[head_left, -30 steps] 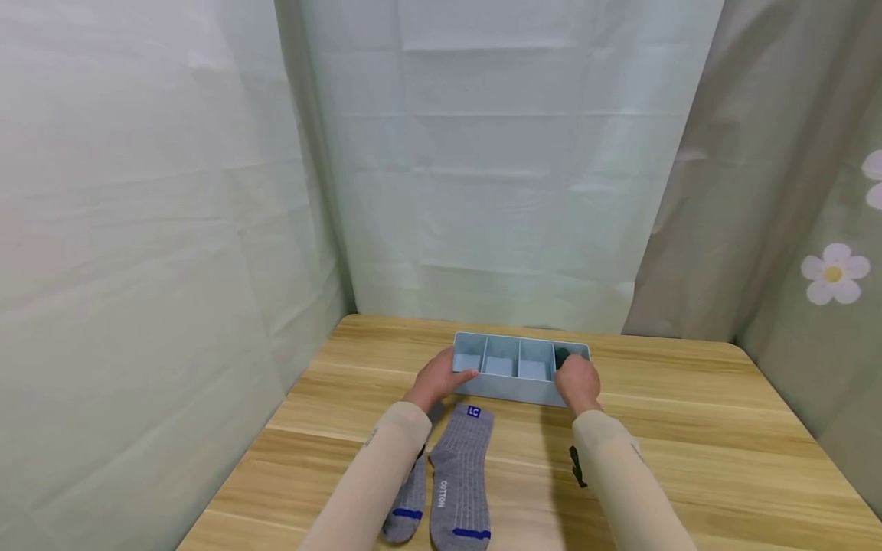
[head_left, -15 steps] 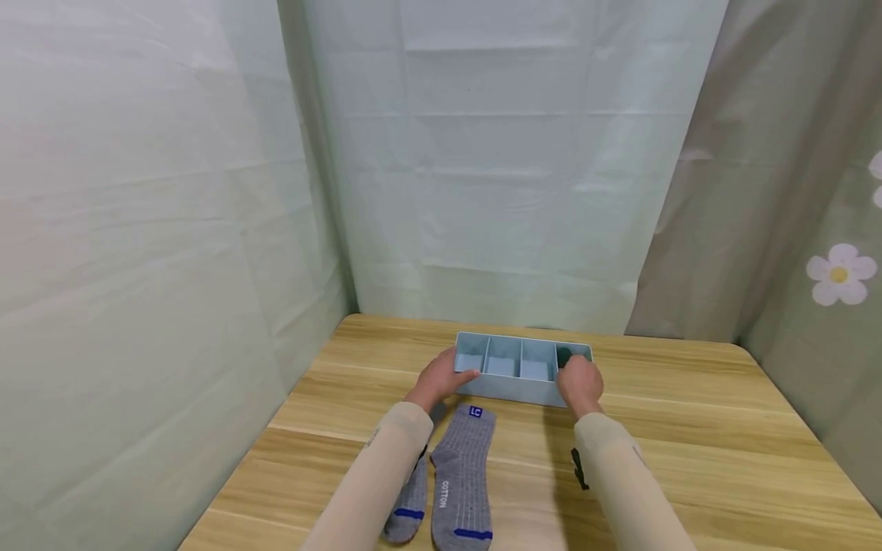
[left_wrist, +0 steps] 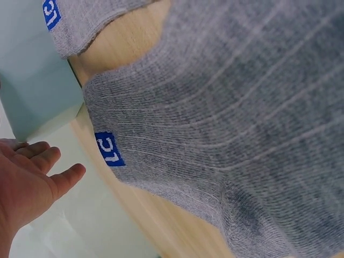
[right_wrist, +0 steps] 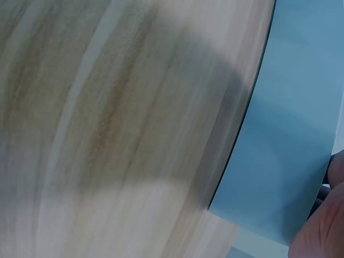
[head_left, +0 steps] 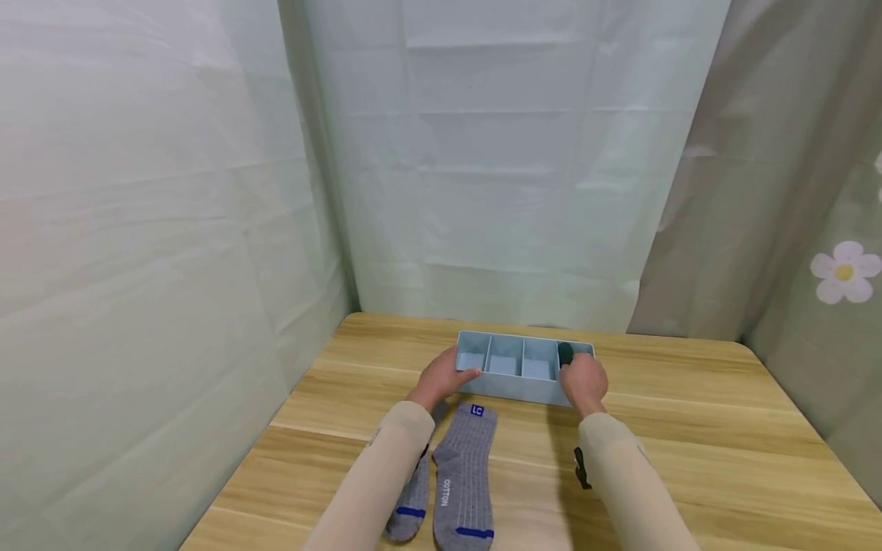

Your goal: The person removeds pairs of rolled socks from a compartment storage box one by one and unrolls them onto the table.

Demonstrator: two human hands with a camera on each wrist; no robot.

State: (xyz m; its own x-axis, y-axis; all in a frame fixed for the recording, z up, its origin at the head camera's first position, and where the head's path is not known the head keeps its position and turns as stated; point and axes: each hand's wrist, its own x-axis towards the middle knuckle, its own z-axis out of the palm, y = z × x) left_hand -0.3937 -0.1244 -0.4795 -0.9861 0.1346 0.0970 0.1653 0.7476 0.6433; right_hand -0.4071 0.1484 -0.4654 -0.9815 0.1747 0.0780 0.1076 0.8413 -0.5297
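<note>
A pale blue box [head_left: 521, 388] with a row of compartments stands toward the back of the table. My left hand [head_left: 441, 376] holds its left end, thumb along the front wall; the left wrist view shows the fingers [left_wrist: 45, 158] at the box's end. My right hand [head_left: 584, 380] reaches over the front wall into the rightmost compartment. A dark, soft-looking item [head_left: 566, 353] sits there, partly covered by that hand. In the right wrist view, dark material [right_wrist: 321, 198] shows between thumb and finger at the rim; its kind cannot be made out. The other compartments show bare floors.
Two grey socks lie in front of the box: one sock [head_left: 463, 478] flat with a blue band, the other sock [head_left: 411, 501] partly under the left forearm. The wooden table [head_left: 717, 428] meets pale cloth hangings [head_left: 496, 191] behind and at the sides.
My right hand has shifted slightly right and a little more of the dark item shows beside it. The left hand keeps its place on the box; the view has drifted slightly.
</note>
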